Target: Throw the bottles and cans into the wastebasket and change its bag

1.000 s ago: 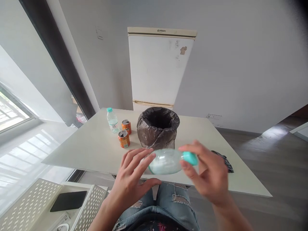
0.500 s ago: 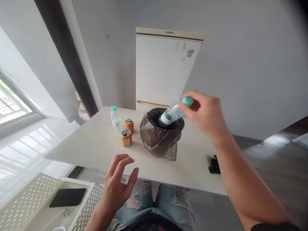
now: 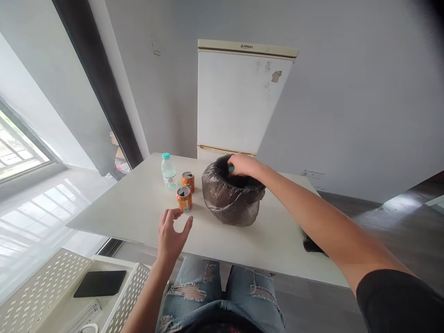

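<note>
My right hand [image 3: 242,165] reaches into the mouth of a bin lined with a black plastic bag [image 3: 232,201]. Its fingers are closed on a plastic bottle, of which only the green cap [image 3: 231,169] shows; the rest is hidden inside the bag. My left hand [image 3: 173,233] hovers over the front of the table, thumb and fingers apart and holding nothing. Just beyond it stand two opened orange drink cans, a near can [image 3: 184,200] and a far can [image 3: 188,181]. A second clear bottle with a green cap [image 3: 169,172] stands upright left of the cans.
The white table [image 3: 132,203] has a black crumpled item [image 3: 312,245] near its right edge, partly behind my right arm. A white fridge [image 3: 239,97] stands behind. At lower left, a white perforated basket [image 3: 45,282] holds a dark flat item [image 3: 100,283].
My right hand has moved down and left, lowering the bottle into the bag until just its cap shows. My left hand has moved slightly forward, closer to the near can.
</note>
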Motion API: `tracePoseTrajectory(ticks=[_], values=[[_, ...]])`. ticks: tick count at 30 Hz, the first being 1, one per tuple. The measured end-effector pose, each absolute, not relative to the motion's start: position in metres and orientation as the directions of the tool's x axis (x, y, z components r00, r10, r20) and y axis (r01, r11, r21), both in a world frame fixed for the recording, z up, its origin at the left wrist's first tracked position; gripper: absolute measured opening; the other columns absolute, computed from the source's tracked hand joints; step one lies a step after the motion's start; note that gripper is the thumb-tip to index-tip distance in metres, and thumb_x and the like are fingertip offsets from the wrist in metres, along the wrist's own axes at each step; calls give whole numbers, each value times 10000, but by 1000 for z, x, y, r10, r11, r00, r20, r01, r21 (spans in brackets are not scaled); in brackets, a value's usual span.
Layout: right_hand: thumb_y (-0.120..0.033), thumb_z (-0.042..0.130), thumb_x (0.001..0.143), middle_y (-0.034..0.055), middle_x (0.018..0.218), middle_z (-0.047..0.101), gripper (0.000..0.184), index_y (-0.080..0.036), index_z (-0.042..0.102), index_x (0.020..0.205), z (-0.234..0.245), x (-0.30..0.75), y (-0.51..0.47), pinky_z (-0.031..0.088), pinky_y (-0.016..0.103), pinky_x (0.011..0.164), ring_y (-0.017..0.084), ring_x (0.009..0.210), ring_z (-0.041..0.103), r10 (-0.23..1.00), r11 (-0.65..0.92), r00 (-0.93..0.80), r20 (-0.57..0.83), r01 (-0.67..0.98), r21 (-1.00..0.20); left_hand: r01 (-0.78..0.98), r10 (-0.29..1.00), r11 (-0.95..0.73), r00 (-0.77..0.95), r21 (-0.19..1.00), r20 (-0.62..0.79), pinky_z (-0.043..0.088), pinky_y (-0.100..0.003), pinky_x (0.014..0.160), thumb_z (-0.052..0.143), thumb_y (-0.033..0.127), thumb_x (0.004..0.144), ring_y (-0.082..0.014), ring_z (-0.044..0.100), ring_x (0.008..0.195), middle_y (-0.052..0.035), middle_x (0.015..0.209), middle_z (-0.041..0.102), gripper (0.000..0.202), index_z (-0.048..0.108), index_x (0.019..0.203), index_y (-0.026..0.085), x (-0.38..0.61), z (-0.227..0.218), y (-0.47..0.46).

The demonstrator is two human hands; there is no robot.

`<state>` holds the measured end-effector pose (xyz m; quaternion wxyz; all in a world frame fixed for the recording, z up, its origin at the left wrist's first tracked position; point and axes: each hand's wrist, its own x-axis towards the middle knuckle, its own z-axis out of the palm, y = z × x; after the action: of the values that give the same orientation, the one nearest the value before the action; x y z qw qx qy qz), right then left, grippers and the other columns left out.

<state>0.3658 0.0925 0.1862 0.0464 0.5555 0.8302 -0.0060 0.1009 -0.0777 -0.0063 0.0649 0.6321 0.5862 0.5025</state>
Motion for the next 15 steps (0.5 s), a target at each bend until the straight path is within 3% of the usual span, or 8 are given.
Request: tracePoseTrajectory(ticks=[4, 7, 9, 12, 13, 15], values=[[-410, 833, 784, 125, 973, 775, 381, -201, 789, 1099, 187, 368, 95, 462, 312, 670, 248, 846, 709, 931, 362, -355, -87, 929, 76, 635, 839, -159, -316, 756, 442, 521, -521, 993, 846, 518, 746, -308, 597, 1157, -79, 1186, 576, 668, 501, 1251, 249, 96, -28, -41], [-426, 828, 794, 122, 1005, 772, 382, -210, 783, 1106, 190, 371, 91, 466, 315, 660, 242, 828, 704, 940, 333, -327, -100, 941, 58, 595, 827, -141, -369, 792, 425, 502, -555, 1046, 885, 545, 687, -345, 558, 1273, -112, 1281, 548, 825, 467, 1331, 245, 91, -28, -24], [-440, 833, 793, 115, 1034, 768, 380, -218, 777, 1096, 193, 374, 85, 460, 315, 657, 242, 831, 699, 943, 329, -325, -75, 943, 57, 567, 763, -197, -423, 800, 488, 522, -510, 1012, 805, 552, 790, -328, 559, 1277, -126, 1298, 554, 701, 480, 1325, 236, 83, -19, -15], [-426, 832, 807, 113, 1050, 758, 344, -213, 767, 1070, 201, 379, 74, 445, 315, 663, 243, 841, 687, 948, 318, -319, 5, 944, 87, 535, 648, -307, -488, 787, 585, 519, -434, 1000, 507, 466, 1018, -261, 593, 1246, -130, 1297, 595, 353, 521, 1271, 221, 62, 1, 5], [-412, 821, 823, 114, 1045, 756, 321, -209, 762, 1064, 204, 381, 70, 439, 314, 662, 240, 835, 681, 949, 308, -313, 39, 947, 90, 527, 636, -315, -500, 789, 588, 518, -421, 999, 474, 443, 1030, -252, 602, 1242, -129, 1293, 607, 324, 530, 1254, 217, 53, 8, 15], [-388, 772, 875, 118, 1037, 755, 283, -202, 750, 1087, 211, 386, 60, 429, 314, 660, 235, 829, 673, 947, 286, -293, 132, 956, 69, 526, 664, -286, -493, 801, 561, 528, -409, 991, 591, 431, 958, -267, 598, 1280, -141, 1359, 593, 395, 517, 1282, 218, 34, 17, 38]])
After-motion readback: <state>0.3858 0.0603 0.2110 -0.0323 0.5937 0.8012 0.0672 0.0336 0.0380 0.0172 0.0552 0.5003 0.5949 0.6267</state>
